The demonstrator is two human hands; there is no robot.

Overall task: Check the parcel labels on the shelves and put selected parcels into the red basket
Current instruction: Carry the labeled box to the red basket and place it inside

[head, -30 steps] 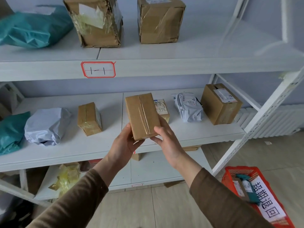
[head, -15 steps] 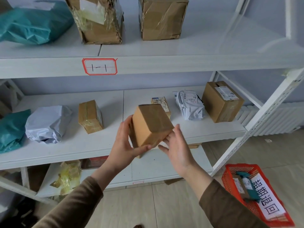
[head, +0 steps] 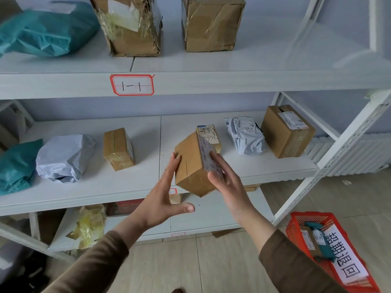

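Note:
A brown cardboard parcel (head: 190, 166) is held tilted in front of the middle shelf (head: 84, 193), pinched between both hands. My left hand (head: 163, 197) presses its fingertips on the parcel's left face, thumb spread below. My right hand (head: 228, 182) lies against the right face, which carries a pale printed label. The red basket (head: 296, 229) stands on the floor at the lower right, with a white sign and a few parcels inside.
On the middle shelf lie a teal bag (head: 17, 166), a grey bag (head: 63, 157), a small taped box (head: 118, 149), a small labelled box (head: 209, 134), another grey bag (head: 246, 136) and a brown box (head: 285, 132). A slanted white shelf upright (head: 338, 149) runs between shelf and basket.
The parcel has been turned in my hands: first its taped face showed, then a plain end, and now the labelled face is on the right. It sits slightly lower.

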